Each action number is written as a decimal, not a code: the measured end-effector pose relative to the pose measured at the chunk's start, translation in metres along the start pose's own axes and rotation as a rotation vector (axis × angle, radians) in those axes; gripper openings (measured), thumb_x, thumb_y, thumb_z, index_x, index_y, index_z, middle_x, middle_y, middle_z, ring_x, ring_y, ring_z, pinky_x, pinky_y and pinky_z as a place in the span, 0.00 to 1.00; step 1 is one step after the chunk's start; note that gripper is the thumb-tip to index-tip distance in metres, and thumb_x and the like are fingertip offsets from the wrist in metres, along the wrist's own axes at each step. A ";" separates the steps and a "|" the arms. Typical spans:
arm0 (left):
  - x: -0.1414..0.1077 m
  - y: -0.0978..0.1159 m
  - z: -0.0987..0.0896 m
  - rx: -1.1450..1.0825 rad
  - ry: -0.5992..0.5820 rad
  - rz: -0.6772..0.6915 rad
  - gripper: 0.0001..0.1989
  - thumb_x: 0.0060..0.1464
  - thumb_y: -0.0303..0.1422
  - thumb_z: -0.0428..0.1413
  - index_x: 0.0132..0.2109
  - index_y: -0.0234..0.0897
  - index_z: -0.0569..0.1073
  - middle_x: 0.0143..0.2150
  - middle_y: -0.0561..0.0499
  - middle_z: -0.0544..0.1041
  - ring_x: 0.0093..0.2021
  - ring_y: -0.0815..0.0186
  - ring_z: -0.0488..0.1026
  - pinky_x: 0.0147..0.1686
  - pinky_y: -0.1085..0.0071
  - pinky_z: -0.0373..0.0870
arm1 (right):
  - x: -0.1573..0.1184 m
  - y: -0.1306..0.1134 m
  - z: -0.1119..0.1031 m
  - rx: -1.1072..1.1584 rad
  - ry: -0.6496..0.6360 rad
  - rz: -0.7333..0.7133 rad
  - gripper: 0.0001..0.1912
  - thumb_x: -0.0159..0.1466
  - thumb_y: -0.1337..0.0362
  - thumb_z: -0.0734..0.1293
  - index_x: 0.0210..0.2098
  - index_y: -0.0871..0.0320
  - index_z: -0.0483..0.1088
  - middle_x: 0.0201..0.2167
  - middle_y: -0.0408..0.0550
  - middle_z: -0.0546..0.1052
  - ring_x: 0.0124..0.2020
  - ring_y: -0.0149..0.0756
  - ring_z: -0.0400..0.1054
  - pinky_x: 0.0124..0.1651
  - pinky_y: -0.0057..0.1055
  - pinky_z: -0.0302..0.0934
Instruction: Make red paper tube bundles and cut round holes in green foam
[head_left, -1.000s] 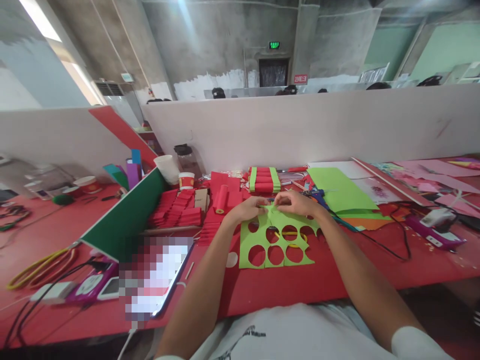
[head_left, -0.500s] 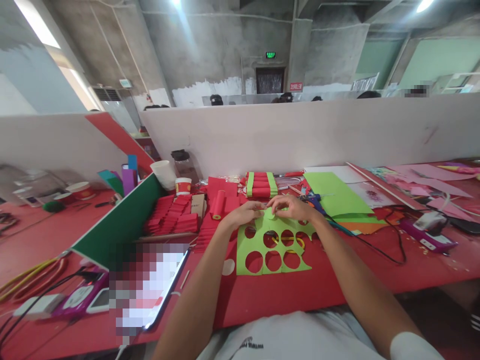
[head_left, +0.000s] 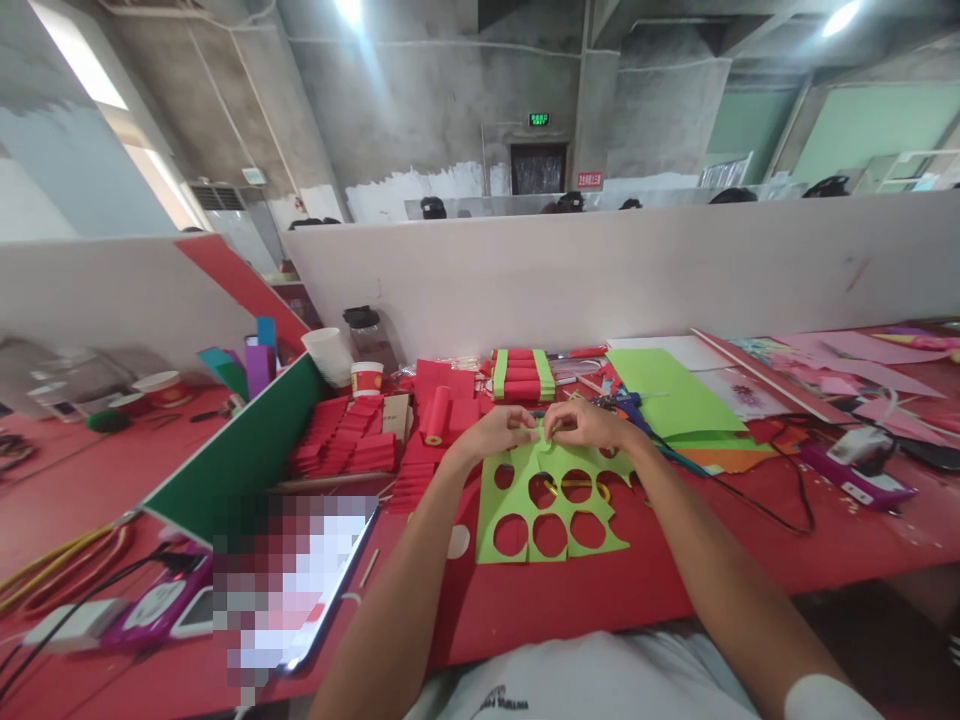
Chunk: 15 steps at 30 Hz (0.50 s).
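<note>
Sheet (head_left: pixel 487 510), green, pierced with round holes; both hands at its upper edge

Sheet: lying on the red surface (head_left: pixel 525 615), centre of the frame, slightly below the middle. Three full round openings along the bottom, more above; right margin ragged.

Left hand (head_left: pixel 508 432): bent fingertips grasping a small green piece (head_left: pixel 546 442), over the sheet's top edge.

Right hand (head_left: pixel 587 424): thumb and fingers pinching the same piece from the other side.

Condition of work: most of the sheet appears cut out, only narrow webs left between openings. Small piece in handling, seemingly unfinished; whether folded, joined or loose, cannot tell. Larger green paper (head_left: pixel 660 395), right of centre: no openings visible. Red bundle (head_left: pixel 523 375) with two green bands, just beyond the hands: apparently complete.

Also present: red roll (head_left: pixel 437 418), left of the bundle; folded red pieces (head_left: pixel 360 440), left of centre; pale disc (head_left: pixel 458 542), just beside the sheet's left edge; phone (head_left: pixel 315 590), lower left, screen lit; yellow loops (head_left: pixel 604 491), partly seen through the openings.
</note>
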<state>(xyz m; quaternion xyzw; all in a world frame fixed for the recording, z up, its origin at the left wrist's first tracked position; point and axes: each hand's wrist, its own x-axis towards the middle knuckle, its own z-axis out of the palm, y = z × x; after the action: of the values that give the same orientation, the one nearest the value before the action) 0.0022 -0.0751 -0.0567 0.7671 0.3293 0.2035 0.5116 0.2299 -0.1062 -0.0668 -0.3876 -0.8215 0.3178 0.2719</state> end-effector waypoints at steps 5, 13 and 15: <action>0.002 -0.002 0.002 -0.016 -0.034 0.017 0.20 0.43 0.43 0.65 0.38 0.35 0.70 0.25 0.58 0.68 0.23 0.75 0.60 0.23 0.76 0.55 | -0.002 -0.005 0.000 0.149 -0.061 0.045 0.13 0.61 0.59 0.69 0.45 0.55 0.70 0.35 0.44 0.76 0.34 0.34 0.69 0.37 0.29 0.62; 0.005 -0.004 -0.001 0.019 0.054 0.100 0.16 0.51 0.42 0.61 0.41 0.35 0.70 0.34 0.49 0.75 0.32 0.67 0.71 0.32 0.71 0.66 | -0.005 -0.016 -0.004 0.158 -0.068 0.112 0.16 0.57 0.59 0.74 0.39 0.56 0.65 0.33 0.41 0.73 0.32 0.30 0.66 0.35 0.27 0.59; 0.003 -0.005 -0.011 0.115 0.180 0.126 0.14 0.56 0.42 0.56 0.41 0.35 0.70 0.38 0.45 0.77 0.37 0.63 0.74 0.37 0.69 0.68 | -0.013 -0.025 -0.011 0.205 -0.110 0.105 0.17 0.56 0.59 0.75 0.38 0.57 0.66 0.34 0.42 0.72 0.32 0.29 0.65 0.35 0.26 0.59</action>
<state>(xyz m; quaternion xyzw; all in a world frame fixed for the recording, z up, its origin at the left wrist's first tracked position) -0.0044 -0.0649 -0.0577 0.7928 0.3362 0.2843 0.4213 0.2334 -0.1256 -0.0442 -0.3823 -0.7769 0.4348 0.2475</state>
